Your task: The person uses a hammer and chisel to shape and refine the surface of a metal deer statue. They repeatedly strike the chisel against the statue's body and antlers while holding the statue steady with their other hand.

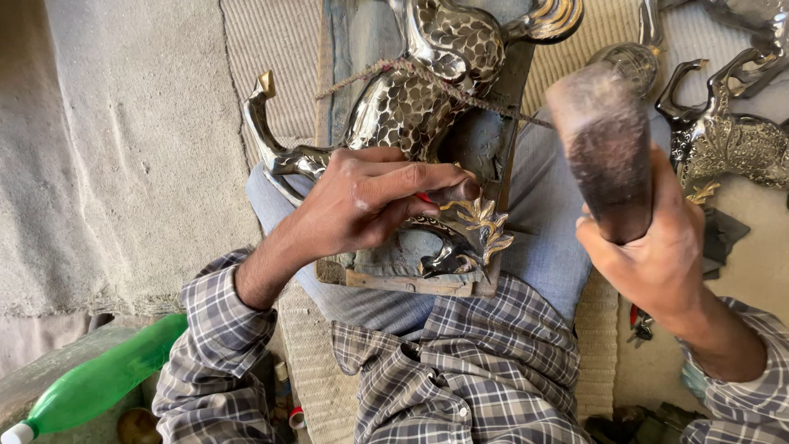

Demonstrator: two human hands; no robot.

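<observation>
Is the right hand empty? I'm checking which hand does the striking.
No, the right hand grips a dark wooden mallet raised above the metal deer figure.

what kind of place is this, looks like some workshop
Probably a small metal-craft workshop worked from the floor. The left hand holds a punch to a shiny engraved animal figure tied to a board on the lap, the right hand grips a hammer, and more metal figures lie nearby.

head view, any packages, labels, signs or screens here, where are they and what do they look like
Green plastic bottle: bottom left, lying on its side beside the left sleeve, white cap toward the corner; no label visible.
No signs, screens or other packages in view.
</observation>
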